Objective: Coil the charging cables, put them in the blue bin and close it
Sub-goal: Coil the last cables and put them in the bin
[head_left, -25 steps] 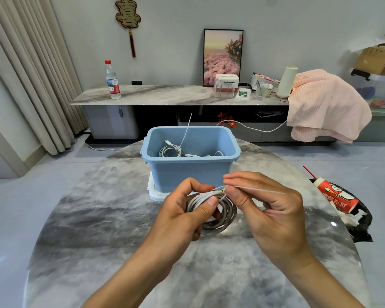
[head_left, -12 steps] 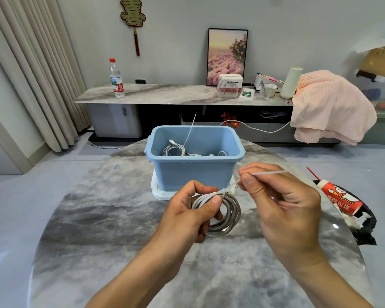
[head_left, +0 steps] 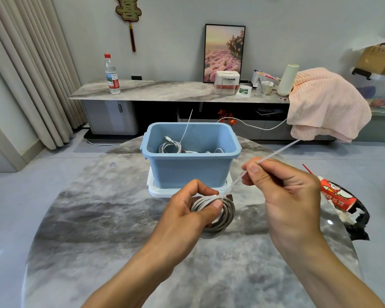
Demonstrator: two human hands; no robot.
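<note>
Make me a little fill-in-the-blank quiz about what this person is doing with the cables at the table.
1. The left hand grips a cable wound into a ____.
2. The right hand pinches a thin white ____ pulled taut from the coiled cable.
3. The blue bin stands on its white ____ and already holds other cables.
4. The bin sits on a round ____ table.

Missing words: coil; tie; lid; marble

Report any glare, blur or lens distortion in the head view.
Head view: wide-angle bending bows the curtains and the round table's edge; soft glare spots sit on the glossy tabletop at right, near the black wrapper; the hands, coiled cable and blue bin are sharp.
</note>
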